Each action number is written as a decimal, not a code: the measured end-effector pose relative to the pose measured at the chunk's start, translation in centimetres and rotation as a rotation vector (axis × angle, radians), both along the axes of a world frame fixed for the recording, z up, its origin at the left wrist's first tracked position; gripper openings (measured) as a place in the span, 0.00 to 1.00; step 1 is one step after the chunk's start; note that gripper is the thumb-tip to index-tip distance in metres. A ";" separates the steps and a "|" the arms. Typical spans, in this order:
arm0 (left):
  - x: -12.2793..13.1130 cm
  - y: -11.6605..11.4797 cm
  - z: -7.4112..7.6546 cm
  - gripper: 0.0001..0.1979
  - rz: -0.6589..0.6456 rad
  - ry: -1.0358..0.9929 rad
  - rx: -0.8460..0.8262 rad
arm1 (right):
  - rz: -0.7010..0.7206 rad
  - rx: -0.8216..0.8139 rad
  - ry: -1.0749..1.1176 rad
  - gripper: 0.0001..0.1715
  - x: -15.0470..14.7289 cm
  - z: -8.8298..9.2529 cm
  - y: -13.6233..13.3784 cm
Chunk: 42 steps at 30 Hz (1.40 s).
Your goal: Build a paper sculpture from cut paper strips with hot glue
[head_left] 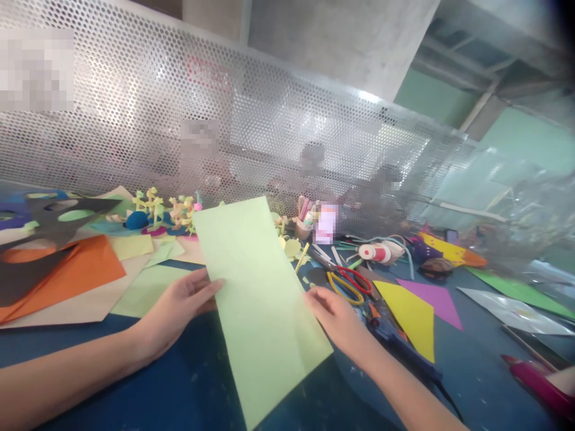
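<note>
Hands: two, the left hand (175, 311) and the right hand (335, 317). Large sheets: two, one pale green sheet (260, 299) and one orange sheet (76, 272). Paper triangles: two, one yellow triangle (411, 314) and one purple triangle (438, 299). Scissors: two pairs, the red-handled scissors (357, 278) and the yellow-handled scissors (344, 288). Thread spool (377, 252): one. Cup of sticks (303, 226): one. Small paper figures (166, 209) at the back of the tabletop: several; blur prevents an exact count.

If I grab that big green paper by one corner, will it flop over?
Probably a bit: the green paper looks thin, with the left hand and right hand at opposite edges. It looks flat between them, so maybe slightly stiff. Likely very light, easily creased.
</note>
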<state>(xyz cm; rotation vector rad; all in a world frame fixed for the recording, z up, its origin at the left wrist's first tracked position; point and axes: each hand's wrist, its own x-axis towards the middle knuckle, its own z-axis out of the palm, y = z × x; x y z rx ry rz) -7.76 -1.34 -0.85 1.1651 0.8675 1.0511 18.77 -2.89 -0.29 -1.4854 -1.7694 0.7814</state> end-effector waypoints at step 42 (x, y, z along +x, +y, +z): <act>-0.5 0.5 -0.5 0.13 0.048 -0.124 -0.146 | -0.269 -0.217 -0.896 0.20 10.1 3.6 6.2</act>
